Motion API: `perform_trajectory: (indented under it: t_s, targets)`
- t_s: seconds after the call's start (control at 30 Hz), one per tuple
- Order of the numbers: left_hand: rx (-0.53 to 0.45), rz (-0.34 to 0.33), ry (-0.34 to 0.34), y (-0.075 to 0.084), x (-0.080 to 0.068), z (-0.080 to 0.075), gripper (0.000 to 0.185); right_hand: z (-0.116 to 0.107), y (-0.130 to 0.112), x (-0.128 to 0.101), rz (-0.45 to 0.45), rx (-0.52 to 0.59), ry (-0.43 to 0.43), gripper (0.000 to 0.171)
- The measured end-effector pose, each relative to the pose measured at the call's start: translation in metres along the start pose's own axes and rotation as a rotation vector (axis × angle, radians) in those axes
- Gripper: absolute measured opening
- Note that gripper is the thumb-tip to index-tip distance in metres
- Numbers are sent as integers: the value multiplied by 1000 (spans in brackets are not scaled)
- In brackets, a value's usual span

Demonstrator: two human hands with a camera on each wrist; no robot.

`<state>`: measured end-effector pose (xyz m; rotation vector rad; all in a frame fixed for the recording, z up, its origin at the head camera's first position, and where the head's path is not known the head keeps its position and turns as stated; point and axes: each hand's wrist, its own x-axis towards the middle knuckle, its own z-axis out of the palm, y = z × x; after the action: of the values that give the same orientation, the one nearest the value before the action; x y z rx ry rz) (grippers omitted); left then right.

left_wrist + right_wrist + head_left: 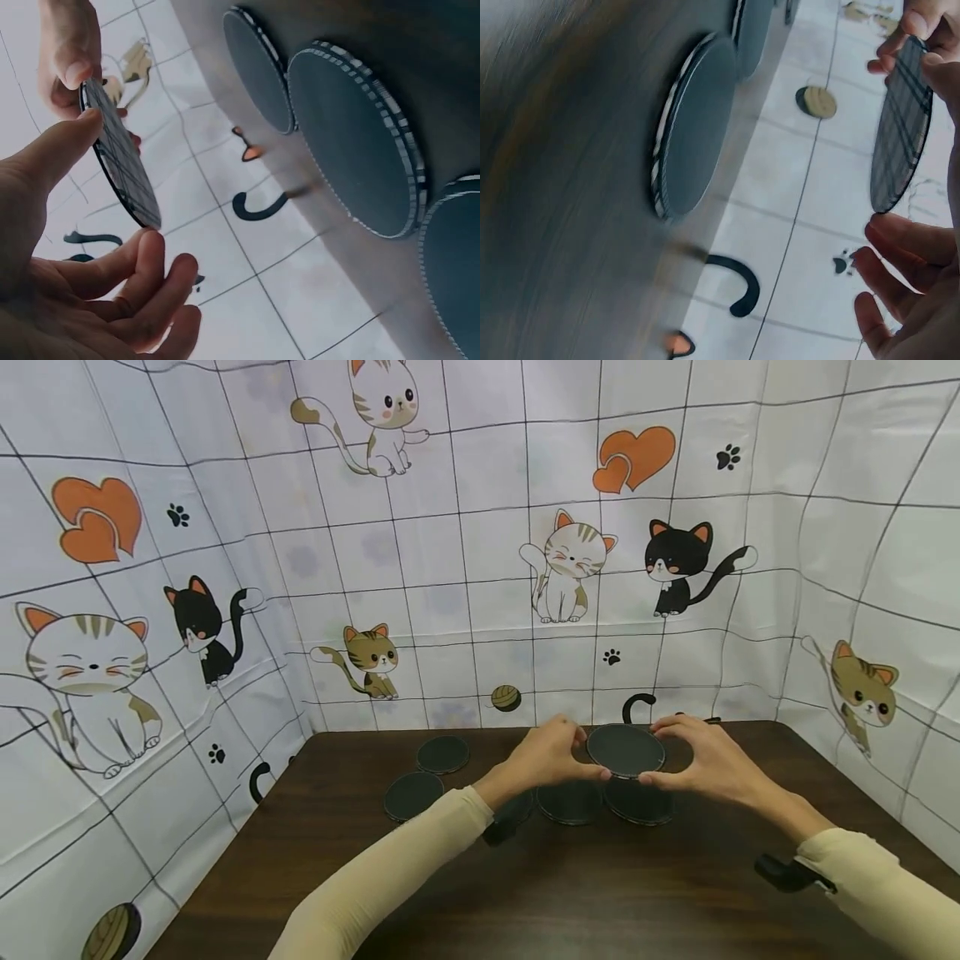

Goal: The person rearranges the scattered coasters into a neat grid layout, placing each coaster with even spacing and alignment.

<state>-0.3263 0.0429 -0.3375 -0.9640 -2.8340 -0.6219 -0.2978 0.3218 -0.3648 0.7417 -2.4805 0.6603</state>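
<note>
Both hands hold one round coaster [626,750] above the table, its dark face up. My left hand [543,753] pinches its left edge between thumb and fingers, and my right hand [705,760] grips the right edge the same way. In the left wrist view the coaster's plaid underside [129,169] shows, with the left thumb on the near rim. The right wrist view also shows this plaid side [900,131] between fingers and thumb. Below the hands lie more dark coasters, among them a middle one [570,803] and a right one [640,802].
Two coasters lie left of the hands, a rear one [443,754] and a front one [414,796]. Another coaster [514,810] is partly hidden by the left wrist. The brown table [585,902] ends at a white cloth [495,610] with printed cats, hung at the back and sides.
</note>
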Motion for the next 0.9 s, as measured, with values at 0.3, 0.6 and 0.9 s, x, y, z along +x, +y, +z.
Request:
perform_trajectory:
  t_s: [0.3,0.6,0.9]
  targets:
    - [32,-41,-59,3,-39,16,63,9,-17,-24,-15,24,-128,61]
    - [170,45,-129,24,-53,42,54,3,-22,-62,56,-21,-196,61]
    - [259,117,-213,36,-55,64,34,1,-15,-87,68,-26,-288,58]
